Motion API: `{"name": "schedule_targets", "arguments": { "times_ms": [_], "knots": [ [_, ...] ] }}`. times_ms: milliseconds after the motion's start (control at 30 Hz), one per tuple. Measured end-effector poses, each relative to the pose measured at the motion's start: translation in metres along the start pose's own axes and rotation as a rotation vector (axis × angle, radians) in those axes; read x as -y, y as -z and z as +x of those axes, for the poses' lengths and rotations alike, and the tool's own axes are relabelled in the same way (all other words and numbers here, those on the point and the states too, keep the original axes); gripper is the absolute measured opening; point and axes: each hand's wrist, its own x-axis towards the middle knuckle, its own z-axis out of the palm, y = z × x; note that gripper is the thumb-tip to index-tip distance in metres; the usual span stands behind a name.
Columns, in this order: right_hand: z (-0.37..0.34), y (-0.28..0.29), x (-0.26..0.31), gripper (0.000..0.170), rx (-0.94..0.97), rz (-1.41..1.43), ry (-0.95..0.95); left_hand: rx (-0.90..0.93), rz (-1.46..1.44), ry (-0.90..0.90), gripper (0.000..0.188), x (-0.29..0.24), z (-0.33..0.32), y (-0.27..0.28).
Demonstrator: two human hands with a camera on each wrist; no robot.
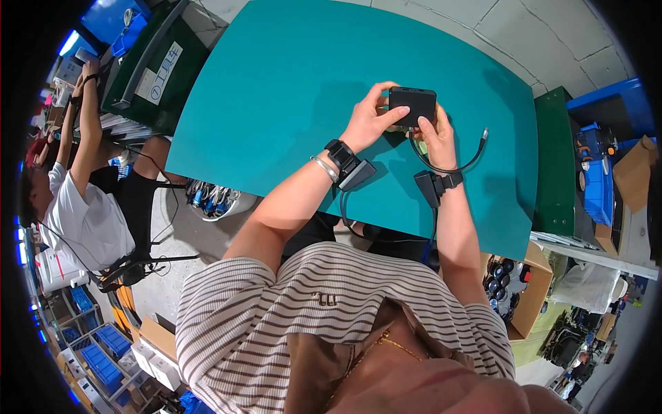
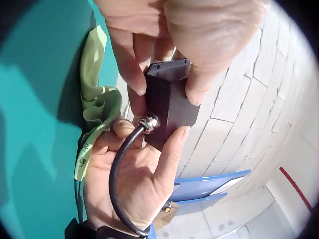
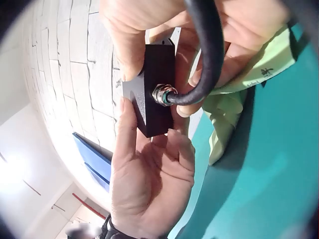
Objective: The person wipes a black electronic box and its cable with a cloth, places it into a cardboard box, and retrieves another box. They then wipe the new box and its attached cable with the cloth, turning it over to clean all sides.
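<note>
A small black box is held up between both hands over the green table, shaped like a flat case with bevelled edges. My left hand grips its left side, thumb across the near face. On the opposite side my right hand holds it, its thumb along the lower edge. From a metal connector on the box, a black cable curves past the right wrist to a bare metal end. A crumpled yellow-green cloth with dark handwriting lies on the table beneath the hands.
The green table meets a white block wall. Blue bins stand to the right, above a cardboard box of black parts. At left are a green cabinet, a tub of cables and another person.
</note>
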Motion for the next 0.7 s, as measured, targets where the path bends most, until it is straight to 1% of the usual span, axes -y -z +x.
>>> {"name": "schedule_targets", "arguments": {
  "times_ms": [33, 100, 133, 200, 233, 300, 400, 533, 600, 700],
  "knots": [
    [0.0, 0.0, 0.001, 0.054, 0.001, -0.001, 0.0, -0.001, -0.001, -0.001, 0.051, -0.003, -0.001, 0.0],
    [0.0, 0.0, 0.002, 0.053, -0.006, -0.018, -0.011, -0.062, 0.151, -0.096, 0.052, -0.01, -0.004, -0.001],
    [0.0, 0.0, 0.002, 0.053, -0.003, -0.018, -0.011, -0.064, 0.151, -0.096, 0.052, -0.009, -0.003, -0.001],
    [0.0, 0.0, 0.002, 0.052, -0.001, -0.019, -0.023, -0.02, 0.141, -0.152, 0.048, -0.004, 0.0, 0.001],
    [0.0, 0.0, 0.002, 0.052, 0.0, -0.018, -0.022, -0.021, 0.142, -0.153, 0.048, -0.003, 0.0, 0.001],
    [0.0, 0.0, 0.001, 0.052, -0.005, -0.04, -0.023, 0.031, 0.114, -0.086, 0.044, -0.002, 0.0, 0.002],
    [-0.001, 0.001, -0.001, 0.052, -0.001, -0.039, -0.03, 0.045, 0.102, -0.097, 0.041, 0.002, 0.001, 0.004],
    [-0.001, 0.001, 0.001, 0.052, 0.008, -0.049, -0.03, 0.047, 0.136, -0.117, 0.041, 0.004, 0.003, 0.005],
    [-0.001, 0.002, 0.0, 0.051, 0.021, -0.039, -0.033, 0.07, 0.129, -0.058, 0.041, 0.003, 0.003, 0.006],
    [-0.001, 0.003, 0.0, 0.05, 0.039, -0.055, -0.034, 0.093, 0.111, -0.064, 0.042, 0.003, 0.003, 0.006]
  ]
}}
